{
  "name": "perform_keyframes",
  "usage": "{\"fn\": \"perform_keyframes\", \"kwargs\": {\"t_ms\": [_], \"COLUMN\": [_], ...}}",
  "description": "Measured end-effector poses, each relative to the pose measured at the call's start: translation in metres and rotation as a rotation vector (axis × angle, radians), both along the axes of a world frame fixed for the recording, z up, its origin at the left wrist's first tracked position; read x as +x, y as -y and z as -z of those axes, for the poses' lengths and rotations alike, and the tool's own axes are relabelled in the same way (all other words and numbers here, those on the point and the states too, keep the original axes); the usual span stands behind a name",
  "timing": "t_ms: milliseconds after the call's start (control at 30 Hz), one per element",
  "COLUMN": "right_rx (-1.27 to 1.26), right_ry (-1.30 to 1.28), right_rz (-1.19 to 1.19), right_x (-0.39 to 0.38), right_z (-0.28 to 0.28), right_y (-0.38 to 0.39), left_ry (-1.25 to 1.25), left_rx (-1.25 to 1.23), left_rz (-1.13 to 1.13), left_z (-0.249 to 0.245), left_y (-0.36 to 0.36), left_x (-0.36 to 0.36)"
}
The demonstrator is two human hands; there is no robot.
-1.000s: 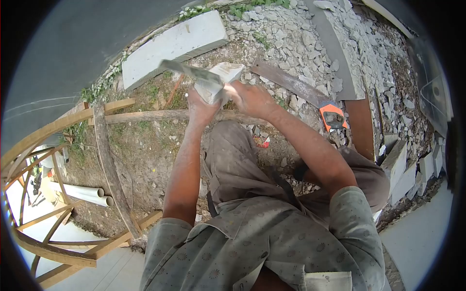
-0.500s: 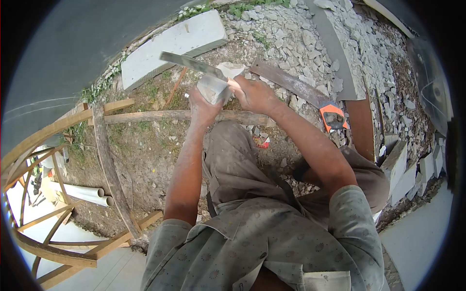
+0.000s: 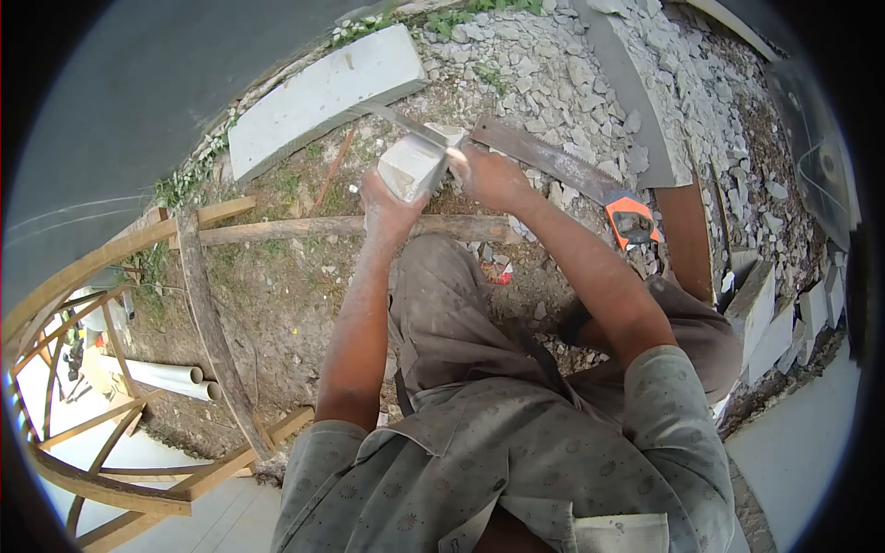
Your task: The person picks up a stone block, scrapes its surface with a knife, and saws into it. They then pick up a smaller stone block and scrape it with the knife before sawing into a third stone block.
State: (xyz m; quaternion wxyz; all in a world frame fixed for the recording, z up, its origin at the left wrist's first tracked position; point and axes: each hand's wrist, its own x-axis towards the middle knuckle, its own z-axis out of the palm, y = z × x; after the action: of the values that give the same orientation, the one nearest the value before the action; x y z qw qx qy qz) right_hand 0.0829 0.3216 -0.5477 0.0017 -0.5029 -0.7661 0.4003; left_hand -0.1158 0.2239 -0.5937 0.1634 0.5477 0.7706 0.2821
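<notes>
My left hand (image 3: 389, 205) is wrapped round a small white piece of lightweight block (image 3: 408, 164), holding it from the near side. In my right hand (image 3: 493, 177), closed on its pale handle, is a machete (image 3: 407, 123) whose blade points up and left. The blade lies at the far right edge of the block piece and overlaps it in this view. Another pale chunk (image 3: 447, 135) shows just behind the blade, partly covered by it. To the right of my right hand lies a handsaw (image 3: 553, 164) with an orange and black handle.
A long white block (image 3: 323, 97) lies at the far left. Broken white rubble (image 3: 562, 69) covers the ground beyond and to the right. A wooden pole (image 3: 304, 229) crosses in front of my knee, joining a timber frame (image 3: 207, 313) at left. White pipes (image 3: 171, 373) lie there too.
The machete blade has swung down from its raised position onto the block piece's far right edge. My left hand still grips the block, which has turned slightly.
</notes>
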Motion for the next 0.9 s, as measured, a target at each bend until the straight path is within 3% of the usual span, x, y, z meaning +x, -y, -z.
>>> {"fn": "perform_keyframes", "kwargs": {"t_ms": [100, 133, 233, 300, 367, 433, 533, 633, 767, 800, 900], "right_rx": [0.147, 0.162, 0.086, 0.146, 0.164, 0.132, 0.024, 0.248, 0.152, 0.101, 0.024], "right_ry": [-0.141, -0.158, -0.028, -0.111, -0.18, -0.238, 0.095, -0.201, -0.452, -0.417, -0.634], "right_rz": [0.073, 0.015, -0.116, 0.064, 0.108, 0.049, 0.166, 0.475, 0.458, 0.447, 0.44], "right_x": [0.01, 0.01, 0.014, 0.02, 0.021, 0.018, 0.028, 0.049, 0.027, 0.014, -0.031], "right_z": [0.037, -0.002, -0.009, 0.043, 0.047, -0.003, 0.073, 0.086, 0.056, 0.062, 0.022], "right_y": [-0.02, -0.008, 0.0, -0.02, -0.023, 0.003, -0.024, -0.015, 0.033, 0.037, 0.049], "left_ry": [-0.02, -0.031, 0.009, 0.053, 0.093, 0.123, 0.19, 0.376, 0.743, 0.721, 0.629], "left_rx": [0.089, 0.076, 0.051, 0.047, 0.045, 0.016, 0.022, 0.101, 0.135, 0.106, 0.139], "left_rz": [0.039, 0.02, 0.02, 0.04, 0.042, 0.014, 0.031, -0.079, -0.481, -0.57, -0.592], "left_z": [0.01, -0.002, 0.001, -0.001, -0.001, 0.009, 0.009, 0.018, -0.004, 0.003, 0.028], "left_y": [-0.003, 0.0, 0.002, -0.004, 0.0, 0.005, 0.0, -0.01, -0.014, -0.017, -0.012], "left_x": [-0.004, 0.002, -0.005, -0.011, -0.01, -0.015, -0.024, -0.037, -0.031, -0.036, -0.042]}}
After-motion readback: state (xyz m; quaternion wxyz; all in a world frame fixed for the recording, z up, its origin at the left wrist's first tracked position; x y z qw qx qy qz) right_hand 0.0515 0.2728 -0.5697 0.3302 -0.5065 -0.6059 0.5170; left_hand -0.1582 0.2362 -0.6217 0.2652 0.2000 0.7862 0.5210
